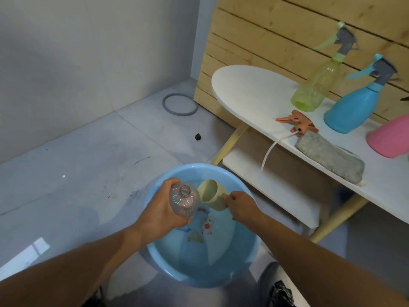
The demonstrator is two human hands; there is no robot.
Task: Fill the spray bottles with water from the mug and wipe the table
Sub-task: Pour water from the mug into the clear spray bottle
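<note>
The left hand (164, 203) was wrapped around a clear, pink-tinted bottle (184, 201) with its cap off, holding it upright with the open neck facing up, above the left part of a blue basin (243, 264). Just to its right, the right hand (240, 203) gripped the handle of a pale yellow mug (211, 196), fingers curled around it; the mug was tilted so its mouth faced left toward the bottle, its rim touching or just beside the bottle's shoulder. Whether the mug held water could not be told. Both hands were over the basin, which stood on the grey floor (88, 173) and held water over a printed cartoon picture on its bottom. To the right and farther away stood a white table (250, 85) with a lower shelf, against a wall of wooden slats (265, 29). Near the table's front edge lay an orange spray head (297, 120), its white tube hanging over the edge, and just to the right of it lay a grey cloth (329, 155). Farther back stood a green spray bottle (318, 85) and a blue spray bottle (356, 103), both with heads on, and at the right edge a pink bottle (391, 136), only partly in view. A grey ring (179, 104) lay on the floor at the far wall.
</note>
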